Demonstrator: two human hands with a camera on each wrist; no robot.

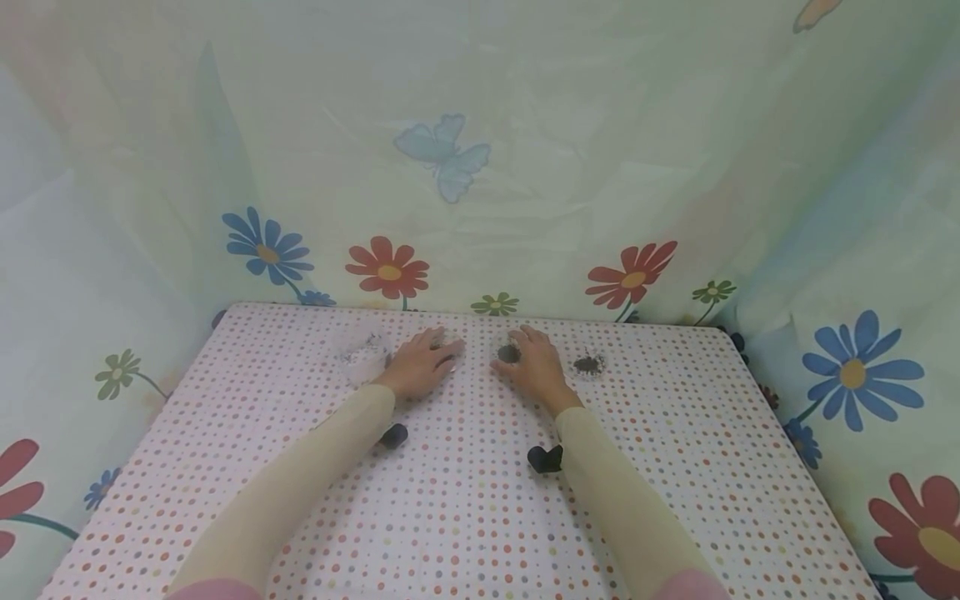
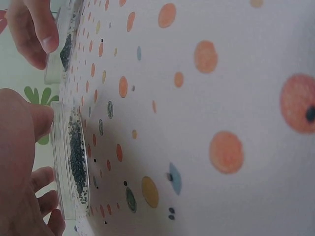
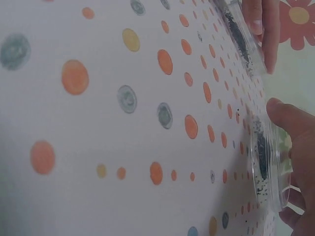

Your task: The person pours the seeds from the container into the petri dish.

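Observation:
Near the far side of the table, my left hand [image 1: 420, 367] grips a clear round shallow dish [image 2: 76, 162] by its sides, thumb at one edge and fingers at the other. Dark green-black granules lie in it. To the right, my right hand [image 1: 536, 367] holds a similar clear dish [image 3: 269, 164] between thumb and fingers, with a patch of dark granules inside. Both dishes stand on the tabletop, apart from each other. In the head view the left hand partly covers its dish.
Left of my left hand is another clear container [image 1: 363, 357] with scattered dark bits. A further clear dish with dark granules [image 1: 588, 364] sits right of my right hand. Tiny dark specks lie on the dotted table cover [image 1: 480, 500]. A flower-printed curtain [image 1: 525, 208] surrounds the table.

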